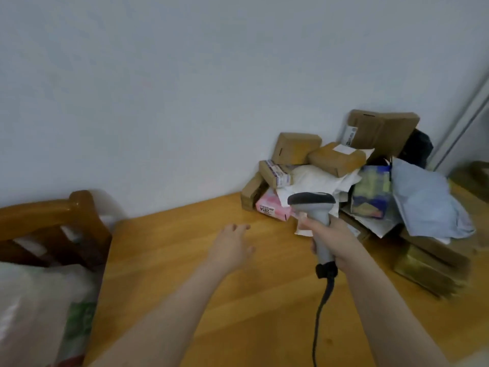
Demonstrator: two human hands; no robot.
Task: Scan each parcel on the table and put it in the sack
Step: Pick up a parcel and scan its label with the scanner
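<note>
A heap of parcels lies at the far right of the wooden table against the wall: brown cardboard boxes, a pink packet, white mailers, a blue-and-yellow bag and a pale blue bag. My right hand grips the handle of a grey barcode scanner, whose head points left, in front of the heap. My left hand hovers over the table with fingers spread, holding nothing, left of the pink packet. A white woven sack sits at the lower left.
A wooden chair back stands at the table's left edge above the sack. The scanner's dark cable hangs down over the table toward me. More brown boxes lie at the right edge. A plain wall is behind.
</note>
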